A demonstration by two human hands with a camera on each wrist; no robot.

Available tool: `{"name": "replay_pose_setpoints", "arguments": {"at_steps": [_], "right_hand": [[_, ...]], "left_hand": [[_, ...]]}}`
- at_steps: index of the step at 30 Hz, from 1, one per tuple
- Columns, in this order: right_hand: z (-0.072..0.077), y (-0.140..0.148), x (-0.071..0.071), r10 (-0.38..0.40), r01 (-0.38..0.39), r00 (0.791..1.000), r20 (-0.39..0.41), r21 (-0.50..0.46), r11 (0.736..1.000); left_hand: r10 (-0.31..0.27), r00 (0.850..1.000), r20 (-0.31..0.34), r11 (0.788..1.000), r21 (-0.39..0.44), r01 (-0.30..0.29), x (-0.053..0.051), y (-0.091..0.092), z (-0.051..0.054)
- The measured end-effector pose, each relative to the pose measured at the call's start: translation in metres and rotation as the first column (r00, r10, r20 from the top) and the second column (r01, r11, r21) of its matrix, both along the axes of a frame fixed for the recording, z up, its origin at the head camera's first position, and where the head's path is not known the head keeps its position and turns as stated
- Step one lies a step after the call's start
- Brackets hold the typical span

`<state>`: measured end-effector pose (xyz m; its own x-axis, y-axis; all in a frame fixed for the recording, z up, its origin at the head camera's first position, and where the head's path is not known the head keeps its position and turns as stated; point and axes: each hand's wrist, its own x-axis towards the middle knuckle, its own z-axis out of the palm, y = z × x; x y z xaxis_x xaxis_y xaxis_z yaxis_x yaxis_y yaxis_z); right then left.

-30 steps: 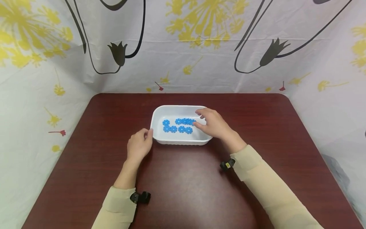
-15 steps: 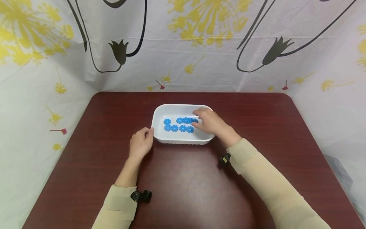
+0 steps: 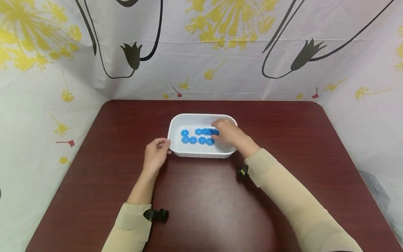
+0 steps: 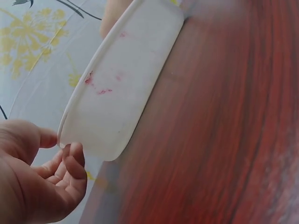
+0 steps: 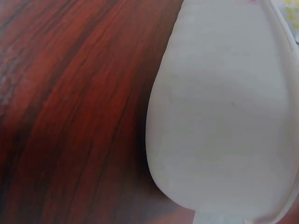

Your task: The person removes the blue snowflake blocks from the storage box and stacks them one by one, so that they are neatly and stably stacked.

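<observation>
In the head view a white tray (image 3: 199, 155) holds several blue flower-shaped pieces (image 3: 202, 140) in two rough rows. My left hand (image 3: 154, 157) pinches the tray's left rim; the left wrist view shows the thumb of that hand (image 4: 42, 177) on the rim and curled fingers just below it, against the tray wall (image 4: 117, 84). My right hand (image 3: 231, 133) reaches over the tray's right side, thumb and forefinger spread apart at the right end of the upper row, partly covering a piece. The right wrist view shows only the tray's outer wall (image 5: 219, 107) and tabletop, no hand.
The tray stands on a dark red wooden table (image 3: 201, 196), towards its far edge. Behind and beside the table hangs a white cloth (image 3: 201, 66) with yellow and grey flower prints. A black wrist device (image 3: 156, 215) sits at the left cuff.
My right hand has moved a little left and its fingertips sit lower, closer to the upper row. Left fingertips now show beneath the rim. The view has shifted slightly.
</observation>
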<state>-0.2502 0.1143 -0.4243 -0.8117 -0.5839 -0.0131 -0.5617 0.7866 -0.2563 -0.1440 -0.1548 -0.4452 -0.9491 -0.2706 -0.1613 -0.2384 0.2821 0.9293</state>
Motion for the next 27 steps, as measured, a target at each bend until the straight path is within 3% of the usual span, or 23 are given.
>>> {"name": "replay_pose_setpoints", "arguments": {"at_steps": [6,12,19,27], "right_hand": [[-0.001,-0.003,-0.004,-0.009,0.009,1.0,0.01,0.044,0.999],[-0.001,-0.005,-0.004,-0.01,0.009,1.0,0.012,0.083,0.997],[-0.005,-0.008,-0.006,-0.045,0.039,0.997,0.058,0.107,0.994],[-0.003,-0.011,-0.008,-0.046,0.039,0.998,0.051,0.128,0.991]], "left_hand": [[0.039,0.999,0.0,0.98,0.198,-0.038,0.0,0.001,0.001],[0.068,0.998,0.016,0.95,0.306,-0.07,-0.002,0.003,-0.001],[0.08,0.997,0.008,0.929,0.362,-0.077,-0.002,0.004,-0.002],[0.093,0.996,-0.002,0.922,0.377,-0.085,0.0,0.005,-0.002]]}}
